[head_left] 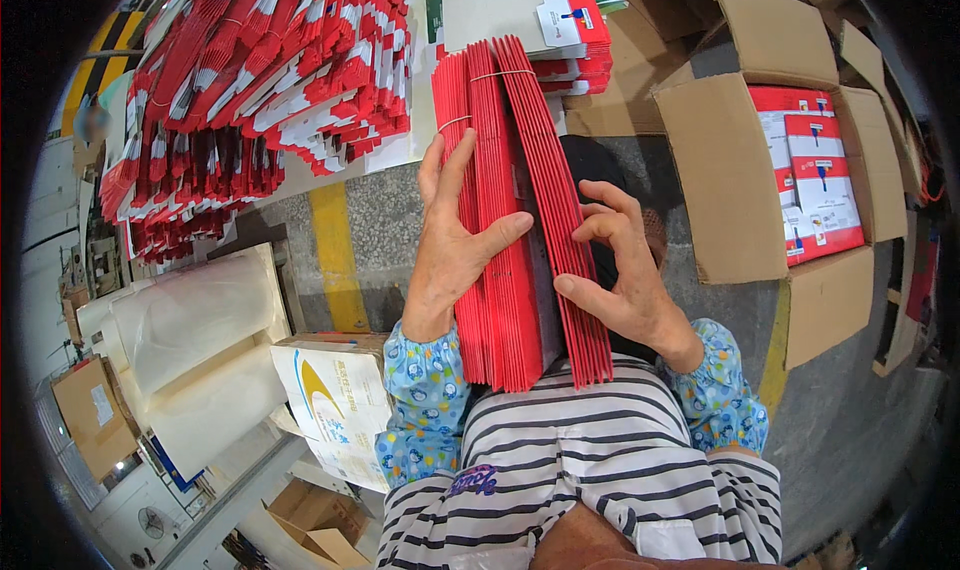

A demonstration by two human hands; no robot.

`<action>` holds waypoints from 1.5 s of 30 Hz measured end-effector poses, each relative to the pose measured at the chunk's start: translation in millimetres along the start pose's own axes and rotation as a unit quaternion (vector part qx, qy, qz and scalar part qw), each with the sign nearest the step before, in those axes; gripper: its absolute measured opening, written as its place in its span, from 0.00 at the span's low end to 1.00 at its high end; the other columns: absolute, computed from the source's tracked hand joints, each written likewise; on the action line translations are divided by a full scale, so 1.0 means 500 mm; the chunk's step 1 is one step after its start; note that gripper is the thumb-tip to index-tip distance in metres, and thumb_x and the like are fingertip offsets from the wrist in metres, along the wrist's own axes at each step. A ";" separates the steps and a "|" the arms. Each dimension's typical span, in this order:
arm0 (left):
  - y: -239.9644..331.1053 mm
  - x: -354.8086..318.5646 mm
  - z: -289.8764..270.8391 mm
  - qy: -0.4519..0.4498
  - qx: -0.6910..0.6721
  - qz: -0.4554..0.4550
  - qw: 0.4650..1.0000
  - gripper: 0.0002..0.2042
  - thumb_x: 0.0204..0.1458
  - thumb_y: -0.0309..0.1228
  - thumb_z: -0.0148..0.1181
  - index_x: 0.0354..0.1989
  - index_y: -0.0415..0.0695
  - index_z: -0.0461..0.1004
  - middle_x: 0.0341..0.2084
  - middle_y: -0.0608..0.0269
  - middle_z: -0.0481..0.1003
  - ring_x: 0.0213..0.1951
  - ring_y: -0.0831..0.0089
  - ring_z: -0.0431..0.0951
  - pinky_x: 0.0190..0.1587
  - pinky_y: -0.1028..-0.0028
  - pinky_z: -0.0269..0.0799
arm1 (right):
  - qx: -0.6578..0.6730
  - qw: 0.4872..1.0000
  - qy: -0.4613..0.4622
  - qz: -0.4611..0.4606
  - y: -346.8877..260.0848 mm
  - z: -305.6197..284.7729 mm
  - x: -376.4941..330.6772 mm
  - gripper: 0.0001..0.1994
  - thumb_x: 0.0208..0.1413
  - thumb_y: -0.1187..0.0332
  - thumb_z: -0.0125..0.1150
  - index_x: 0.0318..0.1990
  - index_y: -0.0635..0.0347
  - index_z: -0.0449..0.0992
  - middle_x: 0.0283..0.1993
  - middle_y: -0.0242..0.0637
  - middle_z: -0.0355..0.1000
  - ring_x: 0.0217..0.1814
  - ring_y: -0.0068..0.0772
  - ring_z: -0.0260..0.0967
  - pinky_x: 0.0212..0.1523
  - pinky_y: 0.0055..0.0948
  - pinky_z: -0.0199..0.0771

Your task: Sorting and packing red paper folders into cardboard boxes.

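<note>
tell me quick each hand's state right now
Left hand: open, thumb and fingers spread over the left bundles of folded red cartons.
Right hand: open, fingers bent, at the right carton bundle.

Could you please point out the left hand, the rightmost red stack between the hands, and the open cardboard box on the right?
Left hand (pixel 448 255), head view: its back.
Rightmost red stack (pixel 547 175), head view: ridged side.
Open cardboard box (pixel 722 180), head view: left flap.
</note>
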State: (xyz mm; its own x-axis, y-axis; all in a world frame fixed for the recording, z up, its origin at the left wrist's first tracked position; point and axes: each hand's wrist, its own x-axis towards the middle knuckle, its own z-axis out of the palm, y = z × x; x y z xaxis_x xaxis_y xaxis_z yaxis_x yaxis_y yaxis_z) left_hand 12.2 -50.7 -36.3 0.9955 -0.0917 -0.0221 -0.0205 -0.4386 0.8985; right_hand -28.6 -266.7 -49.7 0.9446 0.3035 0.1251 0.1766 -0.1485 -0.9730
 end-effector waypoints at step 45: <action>0.002 0.000 0.018 0.009 0.017 0.030 0.999 0.42 0.36 0.34 0.76 0.65 0.46 0.63 0.68 0.45 0.45 0.69 0.53 0.51 0.68 0.59 0.53 | -0.177 0.980 0.030 -0.087 -0.044 -0.020 0.015 0.13 0.38 0.76 0.59 0.36 0.56 0.72 0.48 0.43 0.65 0.63 0.56 0.56 0.61 0.49 0.58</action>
State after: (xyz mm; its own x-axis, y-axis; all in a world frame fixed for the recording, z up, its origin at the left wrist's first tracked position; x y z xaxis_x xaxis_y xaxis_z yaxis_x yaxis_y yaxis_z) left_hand 11.6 -59.3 -39.3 0.9938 -0.1037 0.0399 -0.0837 -0.4627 0.8825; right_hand -22.7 -270.4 -25.6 0.9044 0.2986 0.3047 0.4112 -0.4201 -0.8090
